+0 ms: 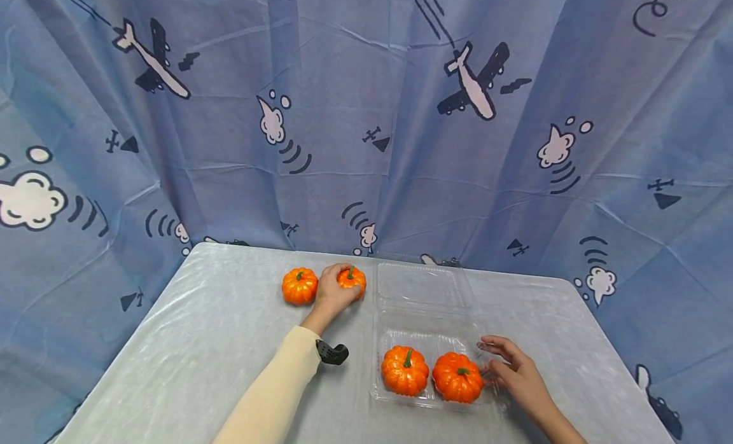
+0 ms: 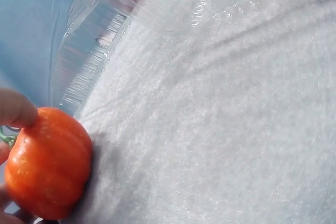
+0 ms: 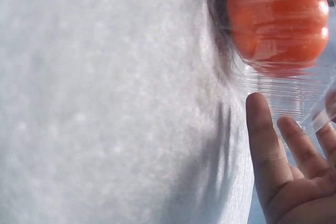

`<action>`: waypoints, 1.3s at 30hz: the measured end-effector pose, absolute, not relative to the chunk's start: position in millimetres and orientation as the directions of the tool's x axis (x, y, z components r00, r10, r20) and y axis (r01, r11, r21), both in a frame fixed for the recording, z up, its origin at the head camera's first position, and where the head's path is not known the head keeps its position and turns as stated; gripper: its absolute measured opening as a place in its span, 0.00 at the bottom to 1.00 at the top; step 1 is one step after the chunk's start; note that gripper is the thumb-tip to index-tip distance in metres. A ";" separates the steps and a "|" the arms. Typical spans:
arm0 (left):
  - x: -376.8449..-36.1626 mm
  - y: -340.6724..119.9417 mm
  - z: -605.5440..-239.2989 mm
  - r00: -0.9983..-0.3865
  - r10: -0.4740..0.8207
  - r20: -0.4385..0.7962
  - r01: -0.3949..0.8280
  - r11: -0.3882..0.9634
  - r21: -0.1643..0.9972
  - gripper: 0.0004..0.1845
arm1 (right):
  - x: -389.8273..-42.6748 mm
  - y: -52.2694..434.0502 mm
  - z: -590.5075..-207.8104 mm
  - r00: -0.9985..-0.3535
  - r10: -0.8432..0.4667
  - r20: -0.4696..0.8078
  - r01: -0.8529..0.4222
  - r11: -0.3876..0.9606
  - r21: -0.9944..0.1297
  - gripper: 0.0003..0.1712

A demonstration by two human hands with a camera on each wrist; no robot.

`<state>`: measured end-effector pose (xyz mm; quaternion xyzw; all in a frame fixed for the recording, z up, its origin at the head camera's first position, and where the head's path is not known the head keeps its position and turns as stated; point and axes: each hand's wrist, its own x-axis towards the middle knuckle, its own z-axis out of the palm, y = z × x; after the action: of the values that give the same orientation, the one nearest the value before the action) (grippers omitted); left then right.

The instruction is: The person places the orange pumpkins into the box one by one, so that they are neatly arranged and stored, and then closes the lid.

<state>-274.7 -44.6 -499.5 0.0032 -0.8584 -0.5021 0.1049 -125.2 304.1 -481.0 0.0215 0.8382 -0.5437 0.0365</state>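
On the desk (image 1: pixel 217 342), a loose pumpkin (image 1: pixel 300 285) is sitting at the far left, untouched. Just beside it, the left hand (image 1: pixel 334 294) is curling its fingers round a second pumpkin (image 1: pixel 352 279), apparently mid-pickup; it will likely need lifting over to the clear clamshell tray (image 1: pixel 426 291), where two pumpkins (image 1: pixel 405 370) are already sitting. The right hand (image 1: pixel 515 371) is resting its straight fingers against the tray's right edge, seemingly steadying it.

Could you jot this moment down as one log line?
left hand grips pumpkin | right hand steadies clamshell tray | two pumpkins inside
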 end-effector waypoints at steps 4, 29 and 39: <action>-273.5 -45.5 -499.4 -0.980 -0.107 0.167 0.093 0.495 0.864 0.27 | -124.6 303.0 -480.9 -0.996 0.002 -0.090 0.083 0.402 -0.912 0.25; -261.3 -48.1 -490.3 -0.946 -0.052 0.319 0.241 0.544 0.804 0.30 | -123.9 302.9 -479.7 -0.998 -0.017 -0.063 0.051 0.414 -0.909 0.24; -256.6 -51.3 -491.2 -0.951 -0.058 0.305 0.227 0.541 0.810 0.31 | -124.0 303.8 -479.8 -0.997 -0.029 -0.078 0.059 0.401 -0.914 0.25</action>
<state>-256.6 -51.3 -491.2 -0.0486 -0.8649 -0.4767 0.1494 -124.0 303.8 -479.8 0.0090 0.8358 -0.5474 0.0405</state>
